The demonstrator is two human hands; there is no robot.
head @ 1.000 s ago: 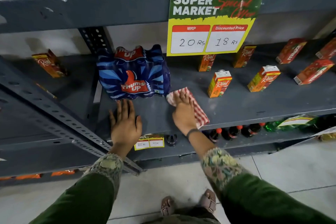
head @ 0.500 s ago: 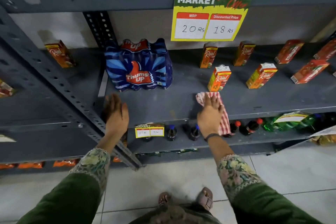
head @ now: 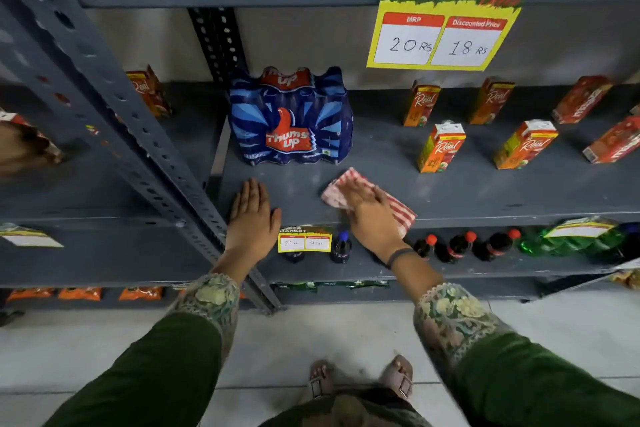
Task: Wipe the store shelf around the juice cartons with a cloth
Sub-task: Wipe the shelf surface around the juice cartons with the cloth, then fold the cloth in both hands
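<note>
A red-and-white striped cloth point(head: 398, 206) lies flat on the grey metal shelf point(head: 485, 194), near its front edge. My right hand point(head: 372, 215) presses down on the cloth with flat fingers. My left hand point(head: 251, 215) rests palm-down on the bare shelf to the left, holding nothing. Behind the cloth, several orange juice cartons stand upright, the nearest point(head: 440, 148) just behind and to the right, another point(head: 524, 145) further right. More cartons point(head: 420, 102) stand in the back row.
A blue shrink-wrapped Thums Up bottle pack point(head: 291, 116) stands behind my left hand. A slotted upright post point(head: 145, 135) runs diagonally on the left. A yellow price sign point(head: 446, 10) hangs from the shelf above. Cola bottles point(head: 460, 246) fill the lower shelf.
My right hand has slid the cloth leftward along the shelf front, back toward the bottle pack. My left hand stays planted on the shelf. The camera view has shifted.
</note>
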